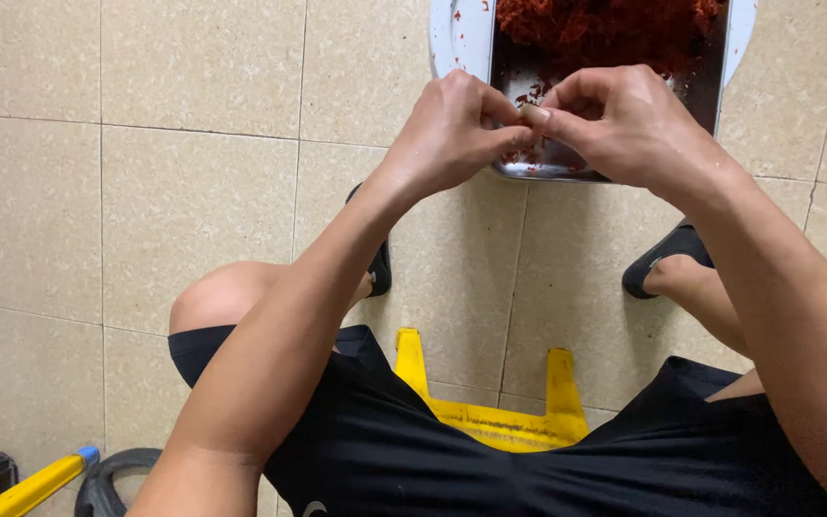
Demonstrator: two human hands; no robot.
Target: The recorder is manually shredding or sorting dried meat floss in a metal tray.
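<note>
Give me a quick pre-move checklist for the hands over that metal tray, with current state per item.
1. Small pale piece pinched between both hands: ok, left hand and right hand meet on it at the fingertips.
2. Piece held over the metal tray: ok, the hands hang above its near edge.
3. Red shredded filling within reach: ok, heaped at the tray's far end.
4. What the pale piece is, and whether it is filled: cannot tell, fingers cover most of it.
5. Tray seated on the white round stand: cannot tell, the near edge overhangs the floor.
6. Feet clear of the tray: ok, both black sandals sit apart from it.
</note>
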